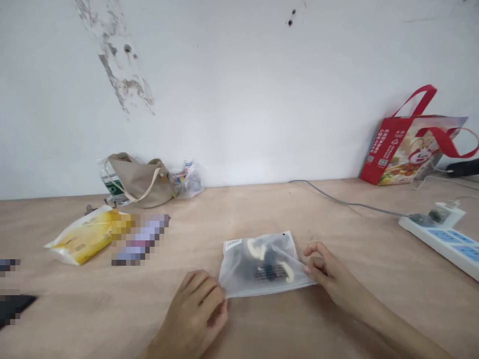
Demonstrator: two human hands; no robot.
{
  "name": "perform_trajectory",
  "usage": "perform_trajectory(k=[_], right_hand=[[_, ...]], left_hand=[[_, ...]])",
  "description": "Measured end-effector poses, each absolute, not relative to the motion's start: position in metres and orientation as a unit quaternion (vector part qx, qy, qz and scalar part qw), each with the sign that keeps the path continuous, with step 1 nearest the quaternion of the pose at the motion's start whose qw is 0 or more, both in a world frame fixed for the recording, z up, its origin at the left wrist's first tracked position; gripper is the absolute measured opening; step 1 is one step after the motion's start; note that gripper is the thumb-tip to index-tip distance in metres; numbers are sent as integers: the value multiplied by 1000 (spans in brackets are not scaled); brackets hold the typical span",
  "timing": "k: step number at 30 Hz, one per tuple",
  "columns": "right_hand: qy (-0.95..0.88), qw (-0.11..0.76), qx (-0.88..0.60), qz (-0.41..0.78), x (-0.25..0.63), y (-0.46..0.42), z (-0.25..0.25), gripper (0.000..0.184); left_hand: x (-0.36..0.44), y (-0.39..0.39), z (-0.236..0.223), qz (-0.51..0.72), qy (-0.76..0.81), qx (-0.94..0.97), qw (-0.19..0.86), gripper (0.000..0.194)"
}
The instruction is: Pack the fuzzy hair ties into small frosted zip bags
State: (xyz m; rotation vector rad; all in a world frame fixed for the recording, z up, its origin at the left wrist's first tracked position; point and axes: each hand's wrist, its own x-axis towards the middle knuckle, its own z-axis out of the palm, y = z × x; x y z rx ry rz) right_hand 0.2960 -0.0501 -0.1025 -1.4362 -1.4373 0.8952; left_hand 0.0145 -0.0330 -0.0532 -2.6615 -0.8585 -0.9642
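Observation:
A frosted plastic zip bag (pixel 243 279) lies on the table in front of me, its zip edge facing me. Through the cloudy film show something dark and two pale curved shapes; I cannot make out what they are. Dark print and a small white label are on the bag. At its near left corner, my left hand (pixel 200 306) is closed with curled fingers, gripping the edge. My right hand (pixel 329 276) holds the near right corner by the thumb, with the index finger bent above the film.
A yellow packet (pixel 92 237) and a blurred purple item (pixel 144 239) lie left. Behind them are a beige bag (pixel 144 179) and a clear plastic bag (pixel 190 182). At right stand a red carrier bag (pixel 402 149) and a power strip (pixel 445 237) with a grey cable (pixel 348 202).

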Motion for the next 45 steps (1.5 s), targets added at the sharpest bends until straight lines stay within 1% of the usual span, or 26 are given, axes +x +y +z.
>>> perform_trajectory(k=[2,6,10,12,14,16,18,20,21,22,24,26,28,35,38,41,43,45], right_hand=[[-575,445,-582,363,295,-48,-104,17],[-573,443,-586,362,298,-45,-104,21],[-590,422,-581,369,297,-47,-101,29],[-622,390,-594,330,294,-50,-99,34],[-661,345,-616,254,290,-54,-96,38],[-690,308,-632,176,288,-56,-94,30],[-700,300,-638,113,288,-56,-93,18],[-701,321,-632,75,289,-53,-92,12],[-700,334,-627,74,289,-52,-92,11],[-697,346,-622,88,289,-50,-92,10],[-686,366,-608,157,286,-48,-90,12],[-670,384,-589,236,280,-46,-88,16],[-658,397,-572,285,273,-46,-84,20],[-638,418,-559,325,263,-51,-78,22],[-642,400,-566,328,264,-51,-82,22],[-646,391,-561,339,266,-49,-85,18],[-638,396,-548,369,267,-48,-83,16],[-625,410,-519,414,267,-47,-79,20]], left_hand=[[9,-33,-53,-327,-325,-885,71,20],[18,-31,-60,-308,-357,-881,17,9],[29,-25,-63,-309,-361,-880,5,13],[31,-22,-62,-329,-379,-865,-9,15],[33,-19,-61,-361,-418,-832,-50,11],[37,-17,-61,-393,-470,-780,-126,5],[44,-16,-62,-421,-517,-714,-216,13],[53,-14,-62,-443,-542,-649,-298,26],[58,-13,-62,-451,-548,-622,-331,32],[62,-12,-61,-458,-549,-601,-357,37],[71,-12,-59,-476,-542,-576,-385,42],[77,-11,-57,-496,-525,-571,-390,42],[82,-12,-54,-514,-505,-576,-387,42],[84,-11,-50,-532,-466,-564,-427,41],[81,-5,-56,-533,-442,-528,-491,43],[77,4,-61,-527,-450,-443,-569,44],[73,9,-60,-510,-464,-388,-612,41],[71,13,-58,-491,-466,-369,-637,40]])
